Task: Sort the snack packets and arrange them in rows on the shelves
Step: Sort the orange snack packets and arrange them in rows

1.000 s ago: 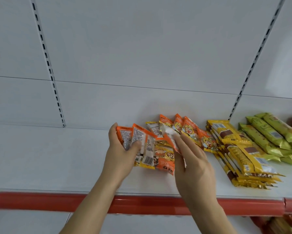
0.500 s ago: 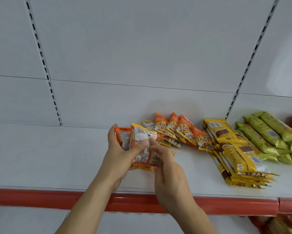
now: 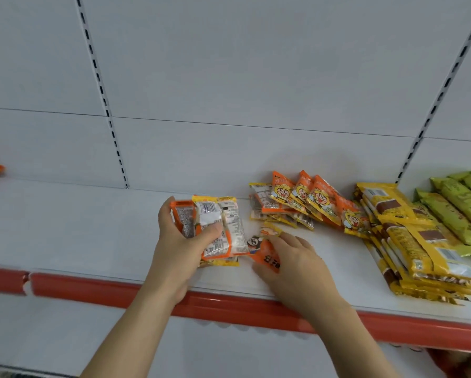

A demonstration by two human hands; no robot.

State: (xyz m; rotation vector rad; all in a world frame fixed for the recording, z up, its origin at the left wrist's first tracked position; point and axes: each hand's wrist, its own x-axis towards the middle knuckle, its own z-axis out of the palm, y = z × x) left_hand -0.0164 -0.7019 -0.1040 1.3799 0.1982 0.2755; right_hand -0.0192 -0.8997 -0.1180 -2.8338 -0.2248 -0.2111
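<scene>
On the white shelf [image 3: 92, 236], left hand [image 3: 179, 241] gripping a fanned bunch of packets [image 3: 218, 230], long axes running front to back, barcode sides up. Right hand [image 3: 291, 257] now off that bunch (half a second ago touching it), lower and palm-down, fingers curled on one orange packet [image 3: 267, 256] lying flat just beside. Orange row [image 3: 305, 203] behind, unchanged.

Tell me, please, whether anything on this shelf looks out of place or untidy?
Yes. The small orange and yellow packets near the back panel lie in a loose, overlapping heap, some face up and some showing their label side, not in a row. By contrast, the long yellow bars beside them are stacked fairly neatly.
</scene>
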